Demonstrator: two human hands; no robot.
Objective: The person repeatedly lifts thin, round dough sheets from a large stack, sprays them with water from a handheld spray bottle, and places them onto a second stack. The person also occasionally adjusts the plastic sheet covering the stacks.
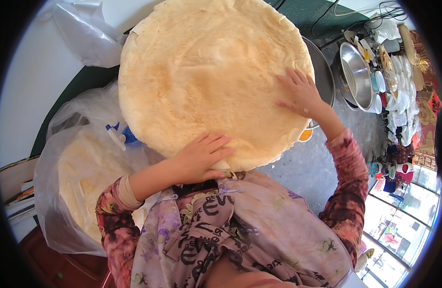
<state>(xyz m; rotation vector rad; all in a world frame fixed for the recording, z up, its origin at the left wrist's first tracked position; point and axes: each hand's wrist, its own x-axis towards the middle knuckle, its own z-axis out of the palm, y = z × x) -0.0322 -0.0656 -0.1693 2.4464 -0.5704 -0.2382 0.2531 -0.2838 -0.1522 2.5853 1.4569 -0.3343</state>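
Observation:
A very large round flatbread (216, 86), pale gold with browned patches, lies in front of me. Its near edge reaches my apron (278, 206). On the near edge rests my left hand (197, 157), palm down, fingers stretched toward the right. My right hand (300, 93) lies flat on the right side of the bread, fingers spread. Neither hand grips anything that I can see. What lies beneath the bread is mostly hidden; only the rim of a dark round pan (321, 72) shows past its right edge.
Left of me, a clear plastic bag (48, 192) holds more flatbread, with a blue and white spray bottle (117, 136) beside it. Another plastic sheet (86, 31) lies at the upper left. Steel basins (356, 77) and crowded shelf goods stand to the right, above the grey floor (302, 173).

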